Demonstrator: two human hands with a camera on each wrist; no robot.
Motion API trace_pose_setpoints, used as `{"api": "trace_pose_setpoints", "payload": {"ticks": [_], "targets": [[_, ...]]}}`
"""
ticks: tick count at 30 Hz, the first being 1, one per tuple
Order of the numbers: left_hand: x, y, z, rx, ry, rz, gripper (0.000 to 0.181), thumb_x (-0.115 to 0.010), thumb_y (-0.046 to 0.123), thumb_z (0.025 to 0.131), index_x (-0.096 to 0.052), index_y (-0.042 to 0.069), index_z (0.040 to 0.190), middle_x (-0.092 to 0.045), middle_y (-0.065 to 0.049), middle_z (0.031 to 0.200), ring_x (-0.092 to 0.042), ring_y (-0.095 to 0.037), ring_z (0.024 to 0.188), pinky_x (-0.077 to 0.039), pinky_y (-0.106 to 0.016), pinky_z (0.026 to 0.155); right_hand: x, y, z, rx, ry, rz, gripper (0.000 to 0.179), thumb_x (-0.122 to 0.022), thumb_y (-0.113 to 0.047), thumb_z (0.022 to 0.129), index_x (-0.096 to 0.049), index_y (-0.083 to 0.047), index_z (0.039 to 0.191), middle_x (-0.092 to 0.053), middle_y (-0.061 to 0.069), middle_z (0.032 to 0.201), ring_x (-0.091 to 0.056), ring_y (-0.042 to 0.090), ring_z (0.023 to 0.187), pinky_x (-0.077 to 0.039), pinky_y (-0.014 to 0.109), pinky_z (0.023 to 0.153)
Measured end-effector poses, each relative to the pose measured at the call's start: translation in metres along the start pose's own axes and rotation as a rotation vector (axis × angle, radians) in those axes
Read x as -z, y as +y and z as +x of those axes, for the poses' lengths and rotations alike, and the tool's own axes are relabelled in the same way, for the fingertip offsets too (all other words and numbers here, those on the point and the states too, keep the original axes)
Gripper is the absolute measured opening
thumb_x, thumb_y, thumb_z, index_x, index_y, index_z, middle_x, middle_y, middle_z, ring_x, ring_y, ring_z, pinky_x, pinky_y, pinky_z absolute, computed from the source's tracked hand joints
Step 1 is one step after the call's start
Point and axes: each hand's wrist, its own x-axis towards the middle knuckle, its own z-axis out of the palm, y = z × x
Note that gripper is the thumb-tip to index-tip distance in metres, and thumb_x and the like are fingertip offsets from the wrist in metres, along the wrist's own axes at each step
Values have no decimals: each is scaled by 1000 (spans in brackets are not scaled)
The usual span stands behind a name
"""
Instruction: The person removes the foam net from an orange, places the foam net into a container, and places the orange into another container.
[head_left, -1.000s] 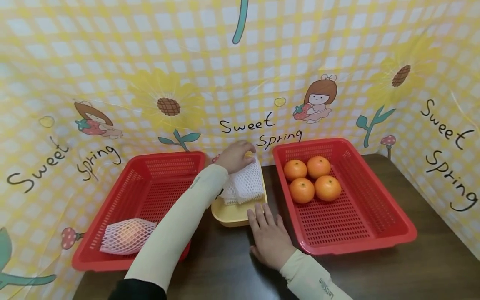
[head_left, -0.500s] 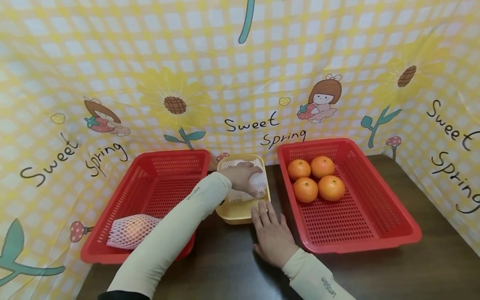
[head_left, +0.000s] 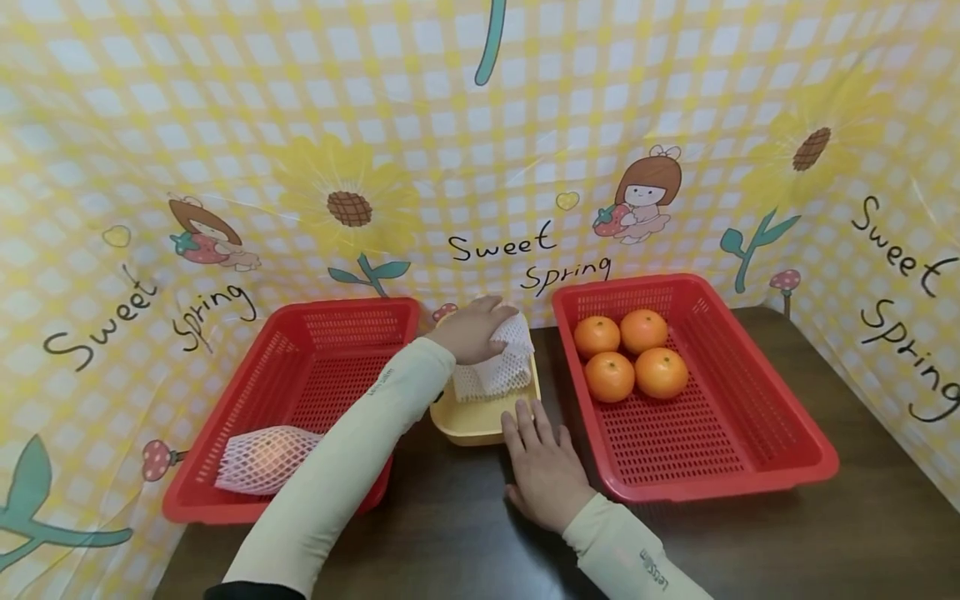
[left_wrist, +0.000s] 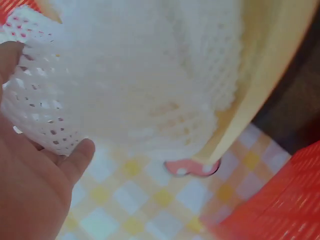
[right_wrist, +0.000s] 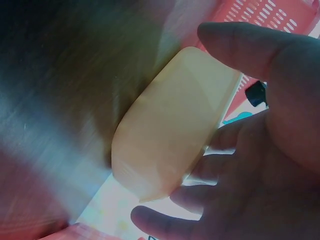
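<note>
White foam fruit nets [head_left: 491,375] lie in a small yellow box [head_left: 465,427] between the two baskets. At the box's far end, my left hand [head_left: 471,332] grips the edge of a foam net; in the left wrist view the white net [left_wrist: 42,107] runs between its thumb and fingers. Some of those fingers are hidden behind the mesh. My right hand [head_left: 546,479] has its fingers extended, the fingertips at the near right rim of the box. The right wrist view shows these spread fingers along the box's edge [right_wrist: 165,130].
A red basket [head_left: 720,446] on the right holds several oranges [head_left: 662,372]. In the left red basket [head_left: 315,367] lies one fruit in a foam net [head_left: 266,460], partly behind my left sleeve. A checked cloth [head_left: 420,125] backs the dark table [head_left: 465,533].
My left hand came down onto the nets half a second ago and has since moved back toward the box's far end, lifting a net's edge. My right hand stays at the rim.
</note>
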Motion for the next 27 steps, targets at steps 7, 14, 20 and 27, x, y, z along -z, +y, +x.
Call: {"api": "trace_pose_setpoints", "payload": {"ticks": [7, 14, 20, 27], "targets": [[11, 0, -5, -32, 45, -49, 62, -60, 36, 100, -39, 20, 155, -26, -12, 163, -25, -31, 148, -25, -48, 116, 1, -1, -1, -2, 33, -23, 93, -82, -41, 81, -38, 0, 152, -32, 25, 157, -26, 45, 145, -41, 63, 100], [-15, -1, -9, 61, -180, -40, 79, -60, 61, 93, -31, 30, 159, -16, -7, 167, -5, -27, 153, -11, -57, 118, 1, -3, 0, 5, 19, 5, 92, -82, -40, 82, -37, 0, 152, -32, 25, 157, -25, 45, 145, -40, 64, 100], [-3, -1, -22, 61, -158, -114, 91, -65, 69, 86, -27, 32, 160, -10, -4, 168, 0, -29, 153, -7, -63, 116, 1, -4, 1, 2, 0, 32, 93, -81, -40, 83, -36, 0, 153, -30, 25, 158, -23, 45, 146, -39, 65, 101], [19, -8, -44, 1, -39, -184, 83, -61, 64, 92, -31, 28, 159, -14, -7, 167, -10, -32, 152, -15, -61, 116, 6, -3, 1, -13, -19, 72, 89, -80, -37, 85, -37, 2, 152, -30, 26, 158, -23, 46, 146, -36, 65, 103]]}}
